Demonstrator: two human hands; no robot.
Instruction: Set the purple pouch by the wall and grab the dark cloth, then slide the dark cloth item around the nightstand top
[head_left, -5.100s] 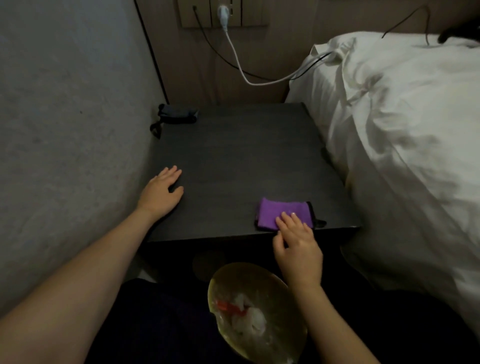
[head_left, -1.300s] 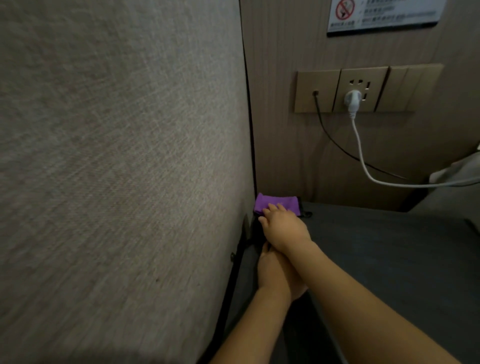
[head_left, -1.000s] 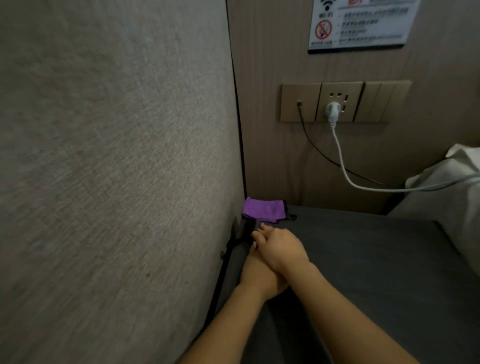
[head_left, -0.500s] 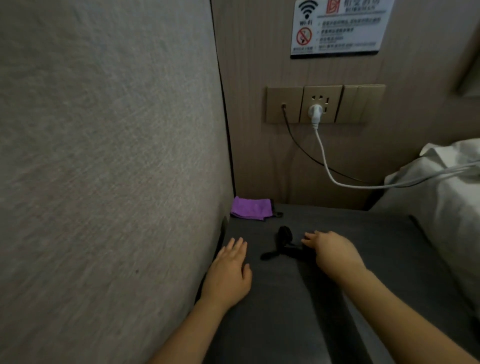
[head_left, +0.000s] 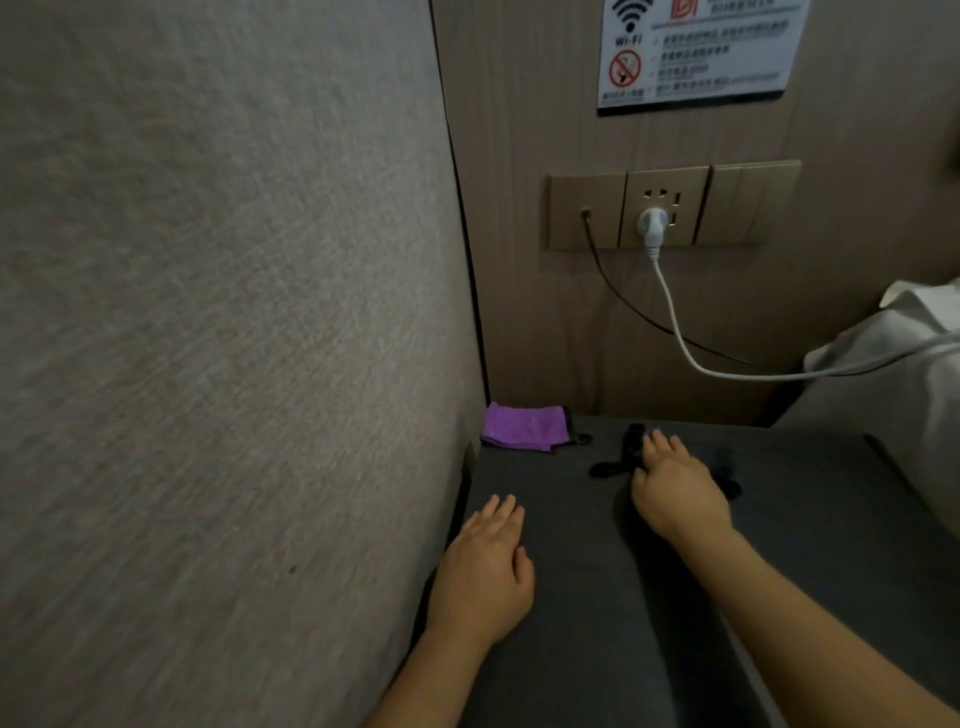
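Note:
A folded purple cloth (head_left: 523, 427) lies in the far left corner of the dark bedside table (head_left: 810, 525), against the wall. A black strap-like item (head_left: 615, 462) is spread on the table's far middle. My right hand (head_left: 675, 493) lies on top of it with fingers stretched forward, covering its middle. My left hand (head_left: 485, 569) rests flat on the table near its left edge, fingers straight, holding nothing.
A textured grey wall panel (head_left: 223, 332) fills the left. A socket plate (head_left: 670, 205) on the wooden back wall holds a white plug and cable (head_left: 675, 322) and a black cable. White bedding (head_left: 893, 374) borders the table's right. A Wi-Fi sign (head_left: 696, 52) hangs above.
The purple cloth went from the table's near edge to the far left corner. My right hand then drew the black item out onto the table, and my left hand laid flat.

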